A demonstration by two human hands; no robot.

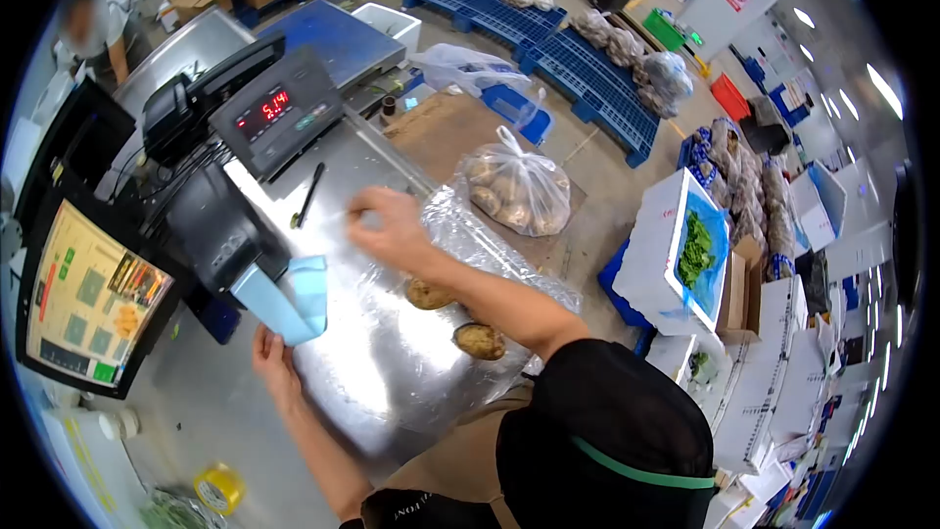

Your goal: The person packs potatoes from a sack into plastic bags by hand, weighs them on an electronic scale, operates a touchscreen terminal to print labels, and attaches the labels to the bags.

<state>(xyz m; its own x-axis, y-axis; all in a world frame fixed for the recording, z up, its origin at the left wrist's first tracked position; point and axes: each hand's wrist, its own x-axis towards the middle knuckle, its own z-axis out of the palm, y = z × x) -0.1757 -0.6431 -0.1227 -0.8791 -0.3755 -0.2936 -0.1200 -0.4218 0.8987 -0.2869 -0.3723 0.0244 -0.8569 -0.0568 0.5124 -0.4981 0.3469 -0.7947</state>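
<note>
My left hand is at the lower edge of a light blue label strip, its fingers closed on the paper. The strip comes out of a black label printer and folds upward at its end. Over the metal scale plate, my right hand has its fingers curled into a pinch. Motion smears the fingertips, so anything between them cannot be made out. Below the right forearm lie two brown potatoes, one in full view and the other partly covered by the arm. Clear plastic film lies around them.
A scale display shows red digits, with a black pen nearby. A touch monitor stands at left. Yellow tape lies at lower left. A knotted bag of potatoes sits beyond the film. Another person is at upper left.
</note>
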